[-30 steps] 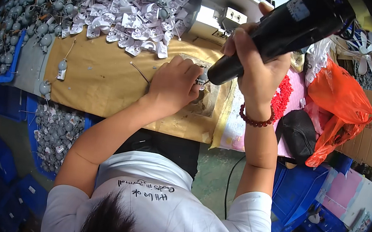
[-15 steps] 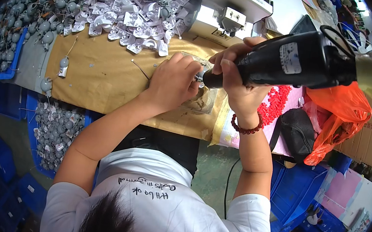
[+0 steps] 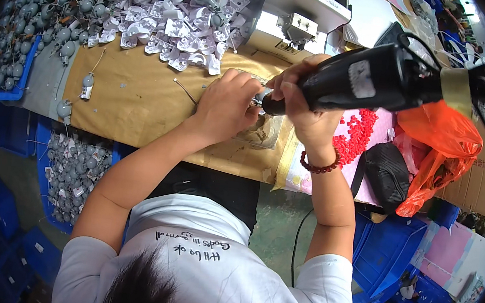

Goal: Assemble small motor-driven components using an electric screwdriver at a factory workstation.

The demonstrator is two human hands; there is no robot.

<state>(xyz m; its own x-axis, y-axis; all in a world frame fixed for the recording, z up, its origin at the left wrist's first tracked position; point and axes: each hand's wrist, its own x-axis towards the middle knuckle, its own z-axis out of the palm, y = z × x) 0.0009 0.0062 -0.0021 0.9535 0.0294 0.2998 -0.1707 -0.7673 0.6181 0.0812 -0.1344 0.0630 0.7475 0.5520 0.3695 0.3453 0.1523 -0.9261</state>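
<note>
My right hand (image 3: 306,114) is wrapped round a black electric screwdriver (image 3: 376,80) with a pale label. Its body slants up to the right, and its nose end points left, close to the fingertips of my left hand. My left hand (image 3: 228,105) is closed, thumb and fingers pinching a small grey part (image 3: 257,99) that is mostly hidden. This part lies over a clear plate (image 3: 266,136) on the brown-covered bench. The screwdriver's tip meets or nearly meets the part; the exact contact cannot be seen.
White plastic housings (image 3: 180,40) and grey bulb-shaped pieces (image 3: 37,8) are heaped at the far left. A white metal device (image 3: 295,29) stands behind my hands. Small red parts (image 3: 355,137), a black pouch (image 3: 386,177) and an orange bag (image 3: 441,144) lie to the right.
The screwdriver and my right hand have shifted slightly left, and the tool's body has tilted a little. My left hand stays nearly in place, still pinching the part.
</note>
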